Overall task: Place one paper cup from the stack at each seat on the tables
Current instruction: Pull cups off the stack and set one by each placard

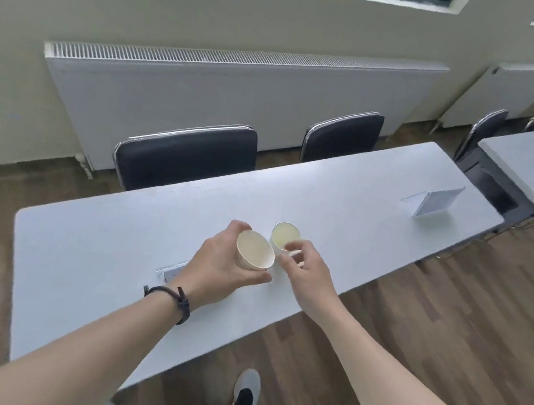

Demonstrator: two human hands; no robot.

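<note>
Left hand (pixel 220 261) wrapped around cup stack (pixel 255 250) above white table (pixel 86 244); right hand (pixel 305 270) fingertips pinch rim of single cup (pixel 284 236), possibly just lifted off table

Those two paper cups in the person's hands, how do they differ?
The left hand wraps the cup stack around its side; the right hand only pinches the single cup at its rim. The stack's mouth tips toward the camera; the single cup stands more upright, farther across the table. Both are pale, open and empty.

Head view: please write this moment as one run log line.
left hand: holds paper cup stack | right hand: pinches single paper cup rim | white table: no cup released yet
</note>
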